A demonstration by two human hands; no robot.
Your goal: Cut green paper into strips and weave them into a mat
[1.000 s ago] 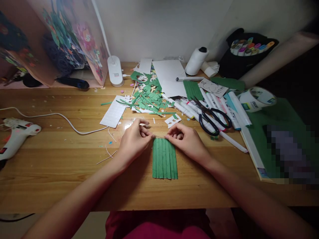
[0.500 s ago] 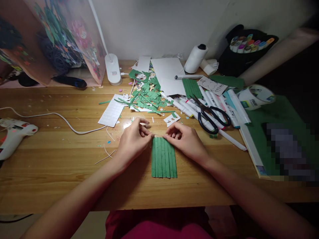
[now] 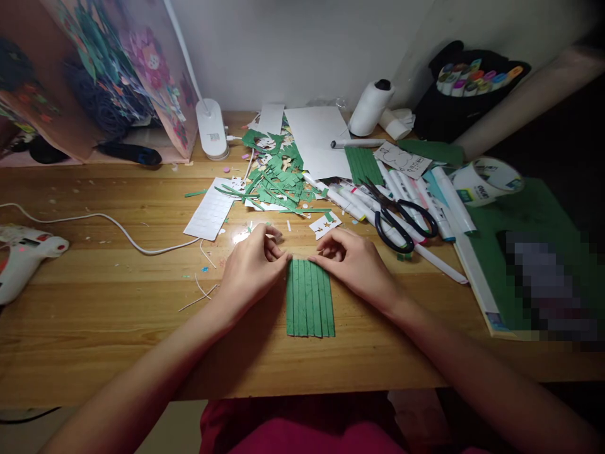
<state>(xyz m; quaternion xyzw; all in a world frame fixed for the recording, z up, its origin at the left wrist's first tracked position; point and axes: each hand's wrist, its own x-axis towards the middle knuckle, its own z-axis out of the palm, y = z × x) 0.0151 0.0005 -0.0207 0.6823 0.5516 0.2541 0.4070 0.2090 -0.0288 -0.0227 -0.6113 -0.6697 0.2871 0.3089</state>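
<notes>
A green pleated paper piece [image 3: 310,299] lies in front of me on the wooden table, its folds running toward me. My left hand [image 3: 253,261] pinches its far left corner between thumb and index finger. At the far right corner, the fingertips of my right hand [image 3: 352,261] are closed on the same paper. A small white card with star cutouts [image 3: 324,224] lies just beyond my hands. Black-handled scissors [image 3: 399,217] rest on markers to the right of my right hand.
Green paper scraps [image 3: 278,176] and a white sheet [image 3: 319,142] lie at the back. A glue gun [image 3: 28,258] and its white cord occupy the left. Tape [image 3: 486,180], markers [image 3: 437,208] and a green mat [image 3: 534,214] are on the right.
Both hands keep their hold on the green paper almost unchanged. The whole view has shifted slightly.
</notes>
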